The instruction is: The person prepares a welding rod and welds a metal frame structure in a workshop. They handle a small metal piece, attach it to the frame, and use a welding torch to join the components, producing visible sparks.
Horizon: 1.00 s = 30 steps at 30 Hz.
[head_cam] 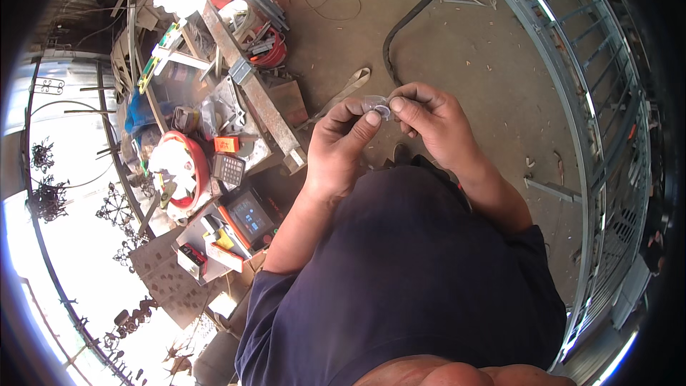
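My left hand [340, 142] pinches a small clear plastic piece [373, 101] between thumb and forefinger. A curved, shiny rim shows on its lower side; whether it is a bag, a case or a lens cover is too small to tell. My right hand [431, 120] has its thumb and fingertips closed at the piece's right edge, so both hands grip it in front of my body. Behind my right hand, a thick black sheathed cable [390, 43] rises from the floor, and its lower end is hidden by that hand.
To the left, a cluttered bench carries an adjustable wrench [235, 102], a red basin [199, 169], a calculator [229, 169] and a control unit with a lit screen [249, 218]. A rusty steel beam [254, 91] runs alongside. A welded metal frame [568, 80] curves along the right.
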{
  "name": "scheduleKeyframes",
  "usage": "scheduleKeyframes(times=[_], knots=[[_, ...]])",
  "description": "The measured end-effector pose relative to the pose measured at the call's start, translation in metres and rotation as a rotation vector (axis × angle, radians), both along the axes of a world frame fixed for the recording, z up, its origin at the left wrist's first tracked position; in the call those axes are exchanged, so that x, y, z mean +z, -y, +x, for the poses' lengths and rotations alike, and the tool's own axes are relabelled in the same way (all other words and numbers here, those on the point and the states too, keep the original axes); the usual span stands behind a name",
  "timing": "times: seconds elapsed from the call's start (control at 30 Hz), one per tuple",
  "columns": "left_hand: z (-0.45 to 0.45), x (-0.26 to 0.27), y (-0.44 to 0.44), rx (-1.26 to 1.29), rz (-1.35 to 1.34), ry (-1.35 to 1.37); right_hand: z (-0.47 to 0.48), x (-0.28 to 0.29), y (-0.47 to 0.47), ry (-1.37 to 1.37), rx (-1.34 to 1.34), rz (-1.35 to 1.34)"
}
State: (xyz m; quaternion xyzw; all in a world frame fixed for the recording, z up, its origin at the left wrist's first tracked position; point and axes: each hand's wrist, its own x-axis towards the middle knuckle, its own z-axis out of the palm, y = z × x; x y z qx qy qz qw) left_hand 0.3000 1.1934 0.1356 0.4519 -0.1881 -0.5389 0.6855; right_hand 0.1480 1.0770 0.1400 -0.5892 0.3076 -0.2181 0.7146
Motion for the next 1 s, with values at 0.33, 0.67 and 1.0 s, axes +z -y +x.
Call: scheduleKeyframes(times=[0.33, 0.67, 1.0], knots=[[0.001, -0.019, 0.004, -0.030, -0.284, -0.020, 0.009, -0.009, -0.006, 0.144, 0.043, 0.259], [0.015, -0.020, 0.006, 0.010, -0.269, 0.379, 0.009, -0.002, -0.003, 0.314, 0.102, 0.582], [0.010, -0.017, 0.010, -0.038, -0.272, 0.092, 0.012, -0.011, 0.000, 0.211, 0.107, 0.557]])
